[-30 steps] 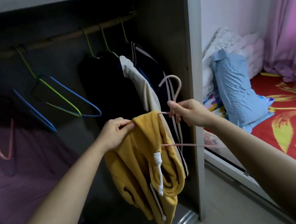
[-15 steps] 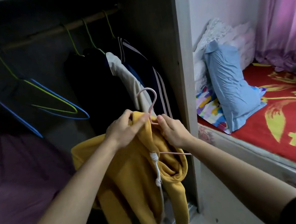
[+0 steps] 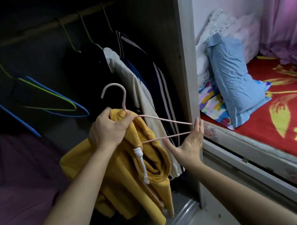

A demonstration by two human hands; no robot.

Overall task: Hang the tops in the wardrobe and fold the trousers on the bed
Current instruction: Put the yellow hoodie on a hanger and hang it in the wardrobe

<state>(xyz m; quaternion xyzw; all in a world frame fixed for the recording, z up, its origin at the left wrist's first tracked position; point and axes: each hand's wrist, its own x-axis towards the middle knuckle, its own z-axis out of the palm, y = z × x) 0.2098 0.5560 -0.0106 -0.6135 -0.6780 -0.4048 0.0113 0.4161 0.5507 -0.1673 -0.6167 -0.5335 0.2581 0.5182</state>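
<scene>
The left hand [image 3: 111,131] is clenched round the collar of the yellow hoodie [image 3: 134,182] and the neck of the pink hanger [image 3: 163,120] together, the hook standing up toward 12 o'clock. The hoodie hangs bunched below the fist, in front of the open wardrobe [image 3: 192,68], not yet on the rail [image 3: 38,29]. At 3 o'clock from that fist the right hand [image 3: 190,144] is spread, fingers straight, their tips touching the hanger's bare shoulder end. Above, at 12 o'clock, dark tops [image 3: 85,67], a cream jacket [image 3: 137,87] and a striped navy jacket [image 3: 149,70] hang on the rail; the bed [image 3: 285,113] lies at 3 o'clock.
</scene>
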